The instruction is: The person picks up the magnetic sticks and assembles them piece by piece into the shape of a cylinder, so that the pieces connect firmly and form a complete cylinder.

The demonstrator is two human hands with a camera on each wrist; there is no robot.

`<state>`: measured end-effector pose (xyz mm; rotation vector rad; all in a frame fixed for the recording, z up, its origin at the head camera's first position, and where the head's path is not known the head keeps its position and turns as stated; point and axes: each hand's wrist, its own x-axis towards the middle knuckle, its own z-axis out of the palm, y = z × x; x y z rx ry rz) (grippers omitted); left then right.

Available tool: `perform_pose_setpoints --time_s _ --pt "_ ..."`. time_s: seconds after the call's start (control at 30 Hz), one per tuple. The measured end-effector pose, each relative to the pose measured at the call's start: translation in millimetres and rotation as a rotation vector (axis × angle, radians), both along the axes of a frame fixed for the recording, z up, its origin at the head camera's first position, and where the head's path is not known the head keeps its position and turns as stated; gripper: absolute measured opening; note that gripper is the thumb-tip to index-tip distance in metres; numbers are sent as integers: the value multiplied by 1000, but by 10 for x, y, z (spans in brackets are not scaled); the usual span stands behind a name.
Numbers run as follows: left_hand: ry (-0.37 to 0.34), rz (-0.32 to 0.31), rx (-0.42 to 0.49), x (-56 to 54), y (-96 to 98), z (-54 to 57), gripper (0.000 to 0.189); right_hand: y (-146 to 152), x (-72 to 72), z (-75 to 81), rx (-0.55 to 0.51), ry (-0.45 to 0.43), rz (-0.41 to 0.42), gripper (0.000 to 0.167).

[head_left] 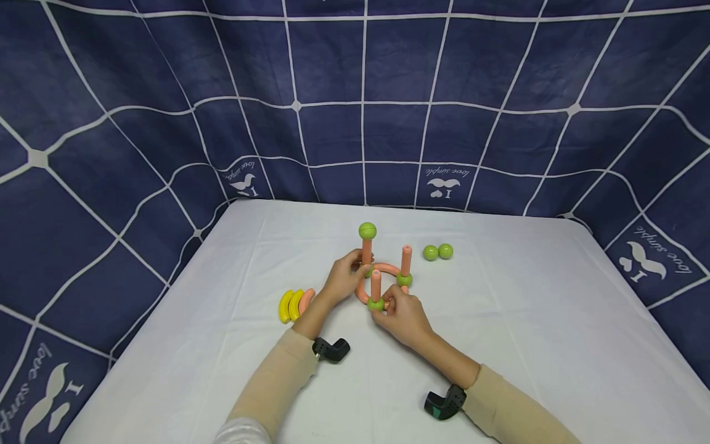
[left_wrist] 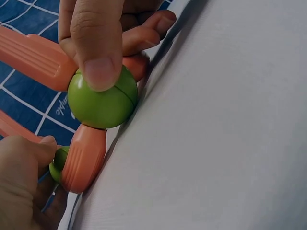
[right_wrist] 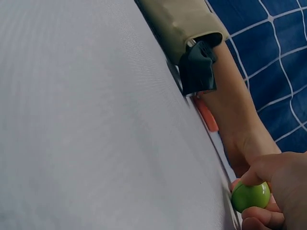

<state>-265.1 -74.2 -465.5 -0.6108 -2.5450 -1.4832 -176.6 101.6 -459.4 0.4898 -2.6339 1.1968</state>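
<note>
Between the hands on the table stands a toy frame of orange curved pieces (head_left: 362, 292) joined in a ring by green balls. Three orange rods rise from it, among them a right rod (head_left: 406, 261) and a front rod (head_left: 376, 286). A green ball (head_left: 367, 230) caps the far-left rod. My left hand (head_left: 342, 280) grips the frame's far-left joint, with the thumb pressed on its green ball (left_wrist: 103, 103). At the front joint, my right hand (head_left: 407, 317) pinches another green ball (right_wrist: 252, 196) between thumb and fingers. The front and right rods have bare tops.
Two loose green balls (head_left: 445, 250) lie to the right, behind the frame. Left of my left forearm are two yellow curved pieces (head_left: 285, 306) and an orange curved piece (head_left: 306, 300). A white cloth (head_left: 516, 345) covers the table; a dark blue grid curtain (head_left: 399, 135) surrounds it.
</note>
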Motion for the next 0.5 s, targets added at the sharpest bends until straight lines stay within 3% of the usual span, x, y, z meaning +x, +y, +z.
perform_pose_setpoints --time_s 0.23,0.5 --pt "-9 3 63 8 18 -60 27 1 -5 -4 8 5 2 24" --pt "-33 3 68 16 28 -68 26 7 1 -4 9 1 2 24"
